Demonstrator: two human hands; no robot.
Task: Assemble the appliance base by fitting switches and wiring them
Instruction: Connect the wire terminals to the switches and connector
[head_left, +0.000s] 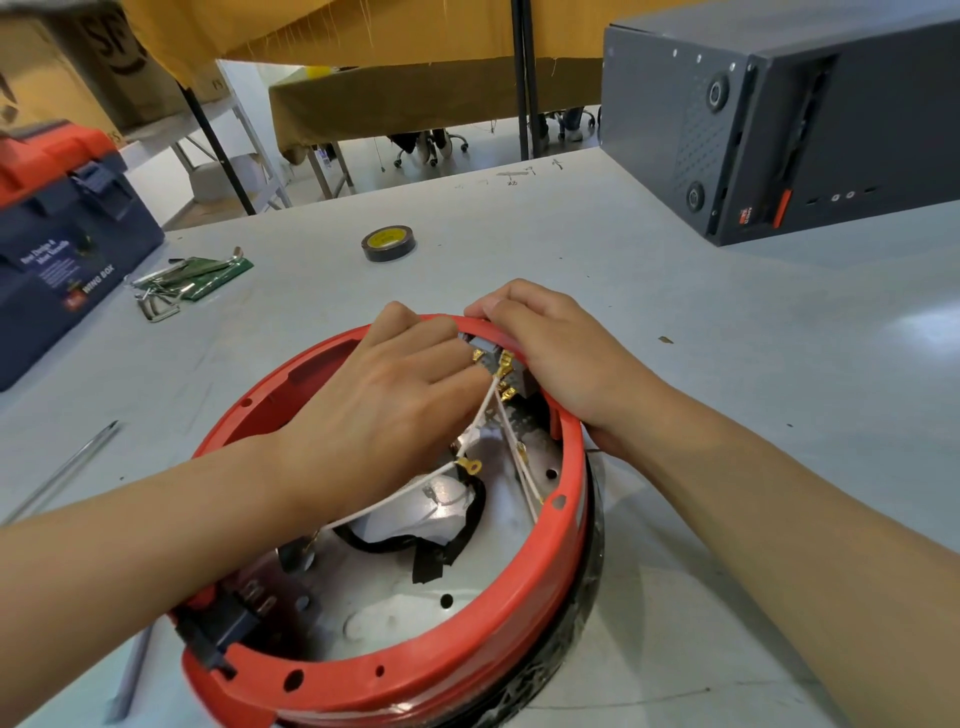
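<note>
Two bare hands (395, 395) — forearms bare too, sleeveless, ringless

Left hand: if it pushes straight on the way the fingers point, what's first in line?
Probably the grey switch at the far red rim; the left hand fingertips are hidden, so contact is unclear.

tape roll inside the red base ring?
No, the tape roll lies on the grey table, apart from and beyond the red base ring, where both hands work.
</note>
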